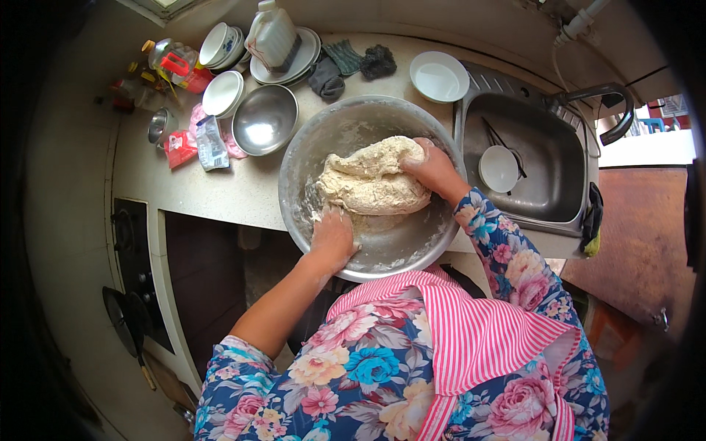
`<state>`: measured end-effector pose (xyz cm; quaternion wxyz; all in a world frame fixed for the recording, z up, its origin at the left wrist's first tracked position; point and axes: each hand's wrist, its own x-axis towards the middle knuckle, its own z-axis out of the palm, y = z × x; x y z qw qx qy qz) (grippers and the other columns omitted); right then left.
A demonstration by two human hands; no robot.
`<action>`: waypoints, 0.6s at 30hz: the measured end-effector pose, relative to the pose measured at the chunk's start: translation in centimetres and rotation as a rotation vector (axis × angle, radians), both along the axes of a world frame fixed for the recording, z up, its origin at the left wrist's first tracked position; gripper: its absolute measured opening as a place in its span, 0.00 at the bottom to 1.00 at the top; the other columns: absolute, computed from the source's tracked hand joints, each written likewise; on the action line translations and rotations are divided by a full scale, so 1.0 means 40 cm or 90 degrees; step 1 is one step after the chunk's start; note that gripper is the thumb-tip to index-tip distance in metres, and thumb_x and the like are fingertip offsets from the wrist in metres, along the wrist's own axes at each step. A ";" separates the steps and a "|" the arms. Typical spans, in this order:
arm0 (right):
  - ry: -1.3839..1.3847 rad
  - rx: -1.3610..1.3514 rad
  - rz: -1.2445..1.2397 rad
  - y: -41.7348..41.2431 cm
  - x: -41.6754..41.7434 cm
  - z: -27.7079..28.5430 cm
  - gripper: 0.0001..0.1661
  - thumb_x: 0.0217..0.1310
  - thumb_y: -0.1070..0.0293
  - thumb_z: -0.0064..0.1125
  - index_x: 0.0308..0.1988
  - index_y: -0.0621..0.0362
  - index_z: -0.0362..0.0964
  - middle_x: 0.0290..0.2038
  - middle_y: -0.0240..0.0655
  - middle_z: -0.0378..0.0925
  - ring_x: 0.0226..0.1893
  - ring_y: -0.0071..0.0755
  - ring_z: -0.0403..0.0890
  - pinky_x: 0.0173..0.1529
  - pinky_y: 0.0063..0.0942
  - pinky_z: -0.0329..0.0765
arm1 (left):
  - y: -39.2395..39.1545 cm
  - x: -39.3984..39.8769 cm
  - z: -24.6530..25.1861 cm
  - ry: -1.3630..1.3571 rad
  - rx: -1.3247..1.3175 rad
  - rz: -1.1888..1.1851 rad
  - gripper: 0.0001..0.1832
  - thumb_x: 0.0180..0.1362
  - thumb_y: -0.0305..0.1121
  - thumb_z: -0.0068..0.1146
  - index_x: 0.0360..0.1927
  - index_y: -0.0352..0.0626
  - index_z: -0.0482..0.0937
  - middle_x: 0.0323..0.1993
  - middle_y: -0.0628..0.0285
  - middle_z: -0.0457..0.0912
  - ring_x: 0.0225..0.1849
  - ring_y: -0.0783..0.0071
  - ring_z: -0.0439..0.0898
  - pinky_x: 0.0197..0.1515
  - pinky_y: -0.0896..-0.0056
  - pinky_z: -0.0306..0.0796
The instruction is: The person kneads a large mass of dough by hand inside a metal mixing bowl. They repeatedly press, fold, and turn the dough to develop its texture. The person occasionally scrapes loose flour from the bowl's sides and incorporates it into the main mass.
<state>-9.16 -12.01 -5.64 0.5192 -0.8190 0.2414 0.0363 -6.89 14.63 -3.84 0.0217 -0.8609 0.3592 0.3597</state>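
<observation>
A wide metal basin (pixel 380 251) stands at the counter's front edge, its wall smeared with flour. In it lies a large, rough lump of pale dough (pixel 375 176), folded over with a crease along its length. My right hand (pixel 433 168) grips the dough's upper right end, thumb on top and the other fingers partly hidden behind it. My left hand (pixel 333 234) is low inside the basin's left side, at the dough's lower left edge; its floury fingers point down and are partly hidden, and it does not clearly hold anything.
Left of the basin are a steel bowl (pixel 265 120), stacked white bowls (pixel 223 93), a red packet (pixel 179 149) and plates under a jug (pixel 273 41). Dark cloths (pixel 326 78) lie behind. A white bowl (pixel 439 76) stands beside the sink (pixel 543 190), which holds another bowl (pixel 498 168).
</observation>
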 end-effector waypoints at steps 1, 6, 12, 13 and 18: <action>-0.005 -0.011 0.003 0.004 -0.005 0.004 0.37 0.48 0.57 0.67 0.55 0.66 0.69 0.49 0.52 0.78 0.51 0.46 0.79 0.57 0.34 0.73 | -0.008 0.011 -0.011 0.004 0.049 0.023 0.40 0.49 0.49 0.69 0.58 0.28 0.69 0.65 0.36 0.62 0.67 0.45 0.61 0.66 0.52 0.61; -0.038 -0.086 0.040 0.024 -0.039 0.026 0.49 0.49 0.52 0.70 0.63 0.67 0.59 0.59 0.58 0.67 0.62 0.54 0.67 0.66 0.37 0.64 | -0.028 0.025 -0.078 -0.172 -0.074 -0.044 0.43 0.44 0.48 0.71 0.60 0.33 0.70 0.62 0.40 0.68 0.65 0.47 0.64 0.64 0.52 0.62; -0.067 -0.157 0.142 0.035 -0.072 0.024 0.70 0.41 0.49 0.76 0.71 0.64 0.38 0.68 0.66 0.46 0.69 0.65 0.53 0.71 0.39 0.55 | -0.042 -0.008 -0.194 -0.120 -0.182 0.079 0.32 0.47 0.32 0.64 0.58 0.34 0.72 0.61 0.42 0.70 0.63 0.44 0.67 0.62 0.52 0.63; -0.075 -0.159 0.139 0.039 -0.075 0.020 0.71 0.41 0.49 0.77 0.72 0.63 0.38 0.68 0.66 0.47 0.69 0.65 0.53 0.71 0.39 0.55 | -0.047 -0.014 -0.213 -0.140 -0.203 0.100 0.30 0.48 0.29 0.61 0.58 0.34 0.72 0.61 0.42 0.70 0.63 0.44 0.67 0.62 0.52 0.62; -0.085 -0.163 0.122 0.050 -0.076 0.007 0.73 0.39 0.50 0.78 0.72 0.61 0.36 0.67 0.68 0.45 0.69 0.67 0.52 0.71 0.39 0.55 | -0.086 -0.061 -0.237 -0.025 -0.303 0.234 0.21 0.53 0.25 0.51 0.52 0.32 0.75 0.48 0.36 0.78 0.48 0.44 0.79 0.51 0.49 0.72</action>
